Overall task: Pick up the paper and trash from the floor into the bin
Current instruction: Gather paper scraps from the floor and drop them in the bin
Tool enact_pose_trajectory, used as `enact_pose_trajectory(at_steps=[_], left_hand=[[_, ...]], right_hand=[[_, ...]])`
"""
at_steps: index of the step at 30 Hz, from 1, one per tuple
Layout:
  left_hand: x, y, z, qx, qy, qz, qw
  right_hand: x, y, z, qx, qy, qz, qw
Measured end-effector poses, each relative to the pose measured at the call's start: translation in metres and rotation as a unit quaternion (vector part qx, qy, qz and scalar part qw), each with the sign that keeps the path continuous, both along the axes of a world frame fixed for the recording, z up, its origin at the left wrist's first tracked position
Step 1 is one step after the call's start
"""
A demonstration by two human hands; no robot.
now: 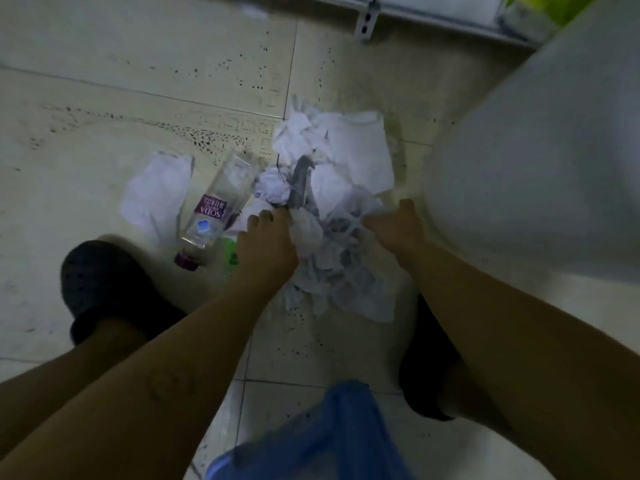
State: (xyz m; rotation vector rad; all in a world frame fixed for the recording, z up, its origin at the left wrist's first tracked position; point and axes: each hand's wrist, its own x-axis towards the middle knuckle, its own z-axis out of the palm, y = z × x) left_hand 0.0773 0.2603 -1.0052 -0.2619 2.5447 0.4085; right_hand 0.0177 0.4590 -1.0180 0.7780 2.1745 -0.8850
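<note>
A heap of crumpled paper (343,216) lies on the floor (104,81) between the left hand (266,244) and the right hand (398,226), both touching it. A bottle (216,211) lies just left of the heap, a flat sheet (157,192) further left. The bin (311,445) sits nearest the person, between two shoes.

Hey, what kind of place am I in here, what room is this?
Probably an indoor tiled room in a home, perhaps a utility corner. Clues: the pale, speckled floor tiles, a white metal rail along the wall's base, and a large white rounded object beside the scattered paper.
</note>
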Motion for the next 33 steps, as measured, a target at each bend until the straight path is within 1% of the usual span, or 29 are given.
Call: enact_pose_trajectory(at_steps=[2, 6, 8, 10, 13, 15, 19, 23, 25, 26, 28, 31, 33], left_hand=[[0.003, -0.005, -0.012, -0.007, 0.044, -0.005, 0.999], [0.009, -0.013, -0.008, 0.022, 0.098, 0.001, 0.995], [0.007, -0.013, 0.006, 0.042, 0.106, 0.005, 0.993], [-0.001, -0.011, 0.027, 0.054, 0.092, 0.015, 0.994], [-0.016, -0.006, 0.066, 0.057, 0.086, 0.031, 0.994], [-0.022, -0.004, 0.098, 0.05, 0.103, 0.032, 0.993], [-0.018, -0.001, 0.163, 0.039, 0.125, 0.022, 0.991], [-0.007, 0.001, 0.214, 0.015, 0.162, 0.03, 0.986], [-0.003, 0.002, 0.234, 0.02, 0.175, 0.029, 0.984], [-0.002, 0.004, 0.243, 0.009, 0.173, 0.012, 0.985], [-0.002, 0.009, 0.257, -0.033, 0.142, -0.054, 0.988], [0.0, 0.019, 0.273, -0.039, 0.095, -0.105, 0.989], [0.002, 0.028, 0.278, -0.047, 0.06, -0.134, 0.988]], right_hand=[[-0.002, 0.001, -0.012, 0.001, 0.009, -0.041, 0.999], [0.007, 0.0, -0.011, -0.014, 0.029, -0.034, 0.999], [0.016, 0.001, 0.003, -0.02, 0.054, -0.023, 0.998], [0.023, 0.002, 0.023, -0.025, 0.051, 0.016, 0.998], [0.029, 0.001, 0.065, -0.061, 0.008, 0.087, 0.994], [0.029, -0.001, 0.099, -0.084, 0.005, 0.108, 0.991], [0.03, -0.001, 0.175, -0.105, 0.034, 0.159, 0.981], [0.031, 0.011, 0.247, -0.085, 0.073, 0.225, 0.968], [0.032, 0.022, 0.279, -0.068, 0.103, 0.261, 0.957], [0.032, 0.028, 0.295, -0.057, 0.123, 0.271, 0.953], [0.031, 0.042, 0.323, -0.039, 0.166, 0.275, 0.946], [0.033, 0.063, 0.352, -0.029, 0.209, 0.277, 0.937], [0.034, 0.075, 0.364, -0.023, 0.22, 0.279, 0.934]])
